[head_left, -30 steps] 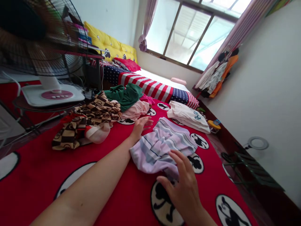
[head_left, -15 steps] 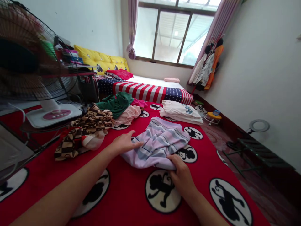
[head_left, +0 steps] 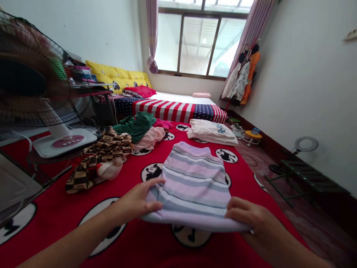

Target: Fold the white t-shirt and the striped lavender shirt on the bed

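A garment (head_left: 195, 178) with lilac, grey and white stripes lies spread on a red blanket (head_left: 145, 245) printed with black monkey figures in white circles. Its lilac-edged end points away from me and its near edge is drawn out taut between my hands. My left hand (head_left: 139, 201) is at the near left corner, thumb and forefinger on the cloth, the other fingers hidden. At the near right corner my right hand (head_left: 251, 219) pinches the edge, which is slightly raised. Whether the garment is a skirt or a top, I cannot tell.
Left lie a brown checked cloth (head_left: 108, 145), a green garment (head_left: 136, 126) and a pale pink one (head_left: 150, 137). A white printed shirt (head_left: 212, 132) lies at the far right. A fan (head_left: 64, 139) stands left; a dark folding stool (head_left: 309, 175) stands on the floor right.
The striped garment has gone from crumpled to flatter, its near edge pulled toward me and widened. My right hand has moved right and nearer; my left has come down onto the near left corner.
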The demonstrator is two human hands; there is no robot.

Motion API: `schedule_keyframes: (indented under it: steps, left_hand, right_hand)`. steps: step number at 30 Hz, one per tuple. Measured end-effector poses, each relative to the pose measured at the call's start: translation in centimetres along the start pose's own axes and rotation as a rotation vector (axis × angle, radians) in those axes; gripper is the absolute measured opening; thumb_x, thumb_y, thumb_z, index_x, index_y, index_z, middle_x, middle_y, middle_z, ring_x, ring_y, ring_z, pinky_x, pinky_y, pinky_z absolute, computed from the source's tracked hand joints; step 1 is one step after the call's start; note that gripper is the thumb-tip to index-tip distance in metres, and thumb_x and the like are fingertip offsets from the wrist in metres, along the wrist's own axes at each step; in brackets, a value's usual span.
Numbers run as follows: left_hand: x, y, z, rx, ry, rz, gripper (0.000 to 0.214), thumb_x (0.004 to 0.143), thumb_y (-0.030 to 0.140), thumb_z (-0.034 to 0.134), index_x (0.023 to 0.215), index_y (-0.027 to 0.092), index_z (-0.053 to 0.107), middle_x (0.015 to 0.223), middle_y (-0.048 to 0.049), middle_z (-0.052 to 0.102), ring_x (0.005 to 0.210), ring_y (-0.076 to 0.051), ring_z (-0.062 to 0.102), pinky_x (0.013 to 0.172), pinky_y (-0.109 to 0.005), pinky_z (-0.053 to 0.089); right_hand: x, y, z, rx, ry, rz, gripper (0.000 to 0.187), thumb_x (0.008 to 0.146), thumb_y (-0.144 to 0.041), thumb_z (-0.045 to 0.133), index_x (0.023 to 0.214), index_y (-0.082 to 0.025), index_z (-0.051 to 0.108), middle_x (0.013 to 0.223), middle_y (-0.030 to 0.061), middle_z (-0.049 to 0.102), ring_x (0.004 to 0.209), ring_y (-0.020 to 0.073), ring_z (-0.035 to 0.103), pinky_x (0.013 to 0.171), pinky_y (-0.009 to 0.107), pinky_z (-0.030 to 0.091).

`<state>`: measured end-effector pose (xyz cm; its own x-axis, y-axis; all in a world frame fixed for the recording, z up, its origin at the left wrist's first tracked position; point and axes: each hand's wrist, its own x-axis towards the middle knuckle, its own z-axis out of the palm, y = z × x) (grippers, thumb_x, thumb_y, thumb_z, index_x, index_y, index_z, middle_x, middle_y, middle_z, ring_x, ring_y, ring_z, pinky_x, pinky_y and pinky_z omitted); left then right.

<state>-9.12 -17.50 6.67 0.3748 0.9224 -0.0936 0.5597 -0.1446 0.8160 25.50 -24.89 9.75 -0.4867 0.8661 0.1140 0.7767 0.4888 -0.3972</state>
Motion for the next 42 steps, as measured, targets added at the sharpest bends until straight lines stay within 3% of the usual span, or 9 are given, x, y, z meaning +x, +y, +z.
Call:
schedule_keyframes:
  steps: [4,8,12,17,23,26,29,33,42]
  left_hand:
    - [-0.6,-0.5,-0.5,0.208,-0.147,-0.065,0.058,0.061,0.038,0.075,0.117,0.030,0.067,0.099,-0.0038,0.070,0.089,-0.027,0.063,0.078,-0.030,0.047]
    - [4.8,-0.1,-1.9,0.306,-0.028,0.022,0.042,0.076,0.052,0.060,0.102,0.022,0.073,0.075,-0.0042,0.068,0.070,-0.023,0.063,0.066,-0.028,0.045]
    - [13.5,0.0,-0.3,0.315,0.279,0.118,0.071,0.076,0.051,0.061,0.134,0.013,0.050,0.121,-0.0165,0.062,0.110,-0.030,0.058,0.091,-0.036,0.043]
    - [19.9,0.1,3.3,0.437,0.438,0.019,0.086,0.071,0.048,0.071,0.140,0.009,0.039,0.133,-0.0226,0.052,0.123,-0.034,0.049,0.098,-0.039,0.039]
    - [19.9,-0.8,4.0,0.390,0.498,0.182,0.034,0.073,0.024,0.069,0.106,0.017,0.069,0.098,-0.0090,0.067,0.093,-0.025,0.062,0.084,-0.033,0.046]
    - [19.3,-1.3,3.5,0.223,0.443,0.392,0.019,0.071,0.014,0.065,0.088,0.019,0.073,0.096,-0.0071,0.065,0.093,-0.022,0.061,0.085,-0.031,0.046]
    - [19.0,-1.3,3.0,0.009,0.254,0.498,0.020,0.072,0.014,0.064,0.089,0.018,0.071,0.103,-0.0061,0.066,0.097,-0.021,0.060,0.088,-0.030,0.045]
    - [18.6,-0.9,2.5,-0.175,-0.009,0.389,0.021,0.074,0.024,0.066,0.094,0.015,0.068,0.090,-0.0030,0.067,0.083,-0.018,0.061,0.073,-0.025,0.045]
    - [19.6,-1.3,1.8,-0.713,0.077,0.087,0.043,0.068,0.038,0.075,0.103,0.015,0.065,0.090,-0.0043,0.069,0.084,-0.020,0.063,0.074,-0.028,0.046]
  right_hand:
    - [-1.5,0.6,1.8,0.150,-0.093,0.054,0.022,0.069,-0.015,0.064,0.085,-0.029,0.071,0.085,0.0001,0.069,0.068,0.0156,0.064,0.061,0.023,0.051]
    - [2.0,5.6,0.7,0.324,0.125,0.323,0.023,0.081,-0.041,0.060,0.090,-0.023,0.071,0.084,0.0039,0.071,0.075,0.0200,0.066,0.067,0.029,0.053]
    - [8.5,11.6,0.9,0.103,0.465,0.461,0.045,0.076,-0.037,0.062,0.115,-0.014,0.062,0.115,0.0157,0.065,0.106,0.0289,0.061,0.091,0.042,0.048]
    - [13.6,14.3,3.5,-0.069,0.429,0.621,0.077,0.074,-0.040,0.066,0.138,-0.005,0.041,0.133,0.0226,0.052,0.124,0.0326,0.048,0.099,0.044,0.041]
    - [13.7,13.1,4.7,-0.137,0.441,0.571,0.033,0.074,-0.037,0.068,0.102,-0.018,0.067,0.101,0.0100,0.066,0.098,0.0286,0.061,0.080,0.037,0.048]
    - [12.8,12.0,5.2,-0.256,0.594,0.378,0.009,0.079,-0.022,0.062,0.086,-0.020,0.067,0.101,0.0089,0.064,0.098,0.0271,0.059,0.080,0.037,0.047]
    - [11.9,10.8,6.0,-0.297,0.654,0.078,0.020,0.080,-0.007,0.052,0.088,-0.020,0.065,0.113,0.0094,0.063,0.106,0.0253,0.057,0.089,0.039,0.045]
    - [11.0,9.9,6.8,-0.150,0.531,-0.128,0.028,0.084,-0.007,0.047,0.103,-0.020,0.063,0.118,0.0081,0.065,0.107,0.0206,0.060,0.092,0.034,0.046]
    - [12.8,10.6,3.2,0.354,0.580,0.018,0.020,0.084,-0.019,0.059,0.103,-0.022,0.065,0.113,0.0076,0.067,0.107,0.0215,0.061,0.092,0.035,0.048]
